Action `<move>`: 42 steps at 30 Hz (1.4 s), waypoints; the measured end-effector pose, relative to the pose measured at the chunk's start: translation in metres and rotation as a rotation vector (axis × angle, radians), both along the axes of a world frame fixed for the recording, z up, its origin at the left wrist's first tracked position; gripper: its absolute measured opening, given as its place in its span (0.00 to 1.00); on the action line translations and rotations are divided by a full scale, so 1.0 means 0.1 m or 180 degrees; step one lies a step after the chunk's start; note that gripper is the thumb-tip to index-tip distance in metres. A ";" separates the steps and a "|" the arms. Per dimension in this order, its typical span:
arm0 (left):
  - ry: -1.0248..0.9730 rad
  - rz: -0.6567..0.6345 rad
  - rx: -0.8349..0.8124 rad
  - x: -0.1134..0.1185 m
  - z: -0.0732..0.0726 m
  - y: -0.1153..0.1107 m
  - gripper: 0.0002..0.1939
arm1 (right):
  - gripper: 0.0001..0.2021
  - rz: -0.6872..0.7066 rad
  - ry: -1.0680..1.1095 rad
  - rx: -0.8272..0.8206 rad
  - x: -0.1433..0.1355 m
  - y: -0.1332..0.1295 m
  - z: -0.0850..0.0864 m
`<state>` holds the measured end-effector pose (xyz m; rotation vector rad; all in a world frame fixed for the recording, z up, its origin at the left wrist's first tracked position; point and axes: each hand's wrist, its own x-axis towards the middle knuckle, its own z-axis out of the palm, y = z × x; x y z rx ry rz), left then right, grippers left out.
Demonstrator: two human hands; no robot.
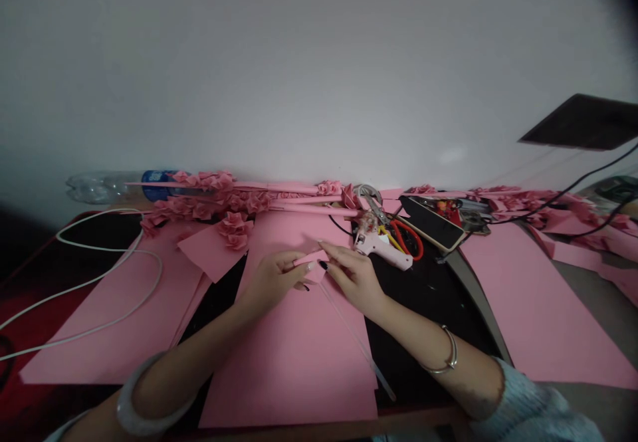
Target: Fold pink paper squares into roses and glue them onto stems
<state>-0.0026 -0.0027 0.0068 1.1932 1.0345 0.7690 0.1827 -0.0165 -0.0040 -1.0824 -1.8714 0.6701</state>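
A small folded piece of pink paper point(314, 273) is pinched between both hands, above a large pink sheet point(299, 355). My left hand point(276, 276) grips its left side, thumb on top and fingers partly hidden underneath. On the right side, my right hand point(356, 279) holds it with thumb and fingers closed. A thin pale stick point(359, 342) slants from just below the folded paper down to the right, over the sheet's edge. Whether the stick touches the paper is unclear. Just beyond my right hand lies a pale pink glue gun point(383, 248).
Pink paper flowers point(236, 229) line the wall. Scissors with orange-red handles point(409, 239) and a phone point(434, 222) lie behind the glue gun. More pink sheets point(543, 302) lie at the right. A plastic bottle point(114, 187) and a white cable point(109, 250) are on the left.
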 end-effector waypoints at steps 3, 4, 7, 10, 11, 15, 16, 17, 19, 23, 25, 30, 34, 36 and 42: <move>0.0022 -0.0015 -0.0072 0.00 -0.02 0.00 0.07 | 0.20 0.0044 -0.0030 0.0224 0.00 0.00 0.00; 0.0041 -0.0011 -0.0078 0.01 -0.02 0.00 0.07 | 0.21 0.0047 -0.0046 0.0284 0.00 0.00 0.00; 0.0067 -0.0004 -0.0062 0.01 -0.02 0.00 0.08 | 0.22 0.0028 -0.0108 0.0382 0.00 -0.01 -0.01; 0.0063 0.0000 -0.0108 0.01 0.00 0.01 0.10 | 0.25 -0.0052 -0.0106 0.0380 0.01 -0.01 -0.02; 0.0067 0.0019 -0.0147 0.01 0.01 0.01 0.11 | 0.25 -0.0076 -0.0089 0.0394 0.01 -0.01 -0.03; 0.0046 0.0125 -0.0253 0.00 0.01 0.01 0.13 | 0.24 -0.0032 -0.0022 0.0500 0.01 0.00 -0.03; 0.0041 0.0122 -0.0254 -0.01 0.00 0.01 0.13 | 0.24 -0.0008 0.0003 0.0512 0.01 0.00 -0.03; 0.0047 0.0097 -0.0241 -0.01 -0.01 0.01 0.13 | 0.24 0.0018 0.0031 0.0521 0.01 0.00 -0.02; 0.0075 0.0035 -0.0199 -0.01 -0.01 0.01 0.14 | 0.23 0.0065 0.0103 0.0528 0.01 0.01 -0.01; 0.0087 -0.0026 -0.0148 0.00 0.00 0.01 0.14 | 0.19 0.0125 0.0318 0.0399 -0.02 0.00 0.03; 0.0098 -0.0051 -0.0128 0.00 0.01 0.00 0.15 | 0.16 0.0133 0.0534 0.0211 -0.03 0.00 0.03; 0.0173 -0.0080 -0.0068 0.01 0.03 -0.01 0.13 | 0.09 0.0057 0.1110 -0.0428 -0.06 -0.01 0.00; 0.0189 -0.0053 -0.0095 0.03 0.01 -0.02 0.13 | 0.04 -0.0003 0.1291 -0.0618 -0.07 0.00 -0.01; 0.0198 -0.0035 -0.0097 0.03 0.01 -0.02 0.13 | 0.04 -0.0020 0.1275 -0.0573 -0.08 0.00 -0.01; 0.0100 -0.0056 -0.0087 0.02 -0.01 -0.01 0.12 | 0.08 0.0028 0.0635 0.0068 -0.05 0.01 0.01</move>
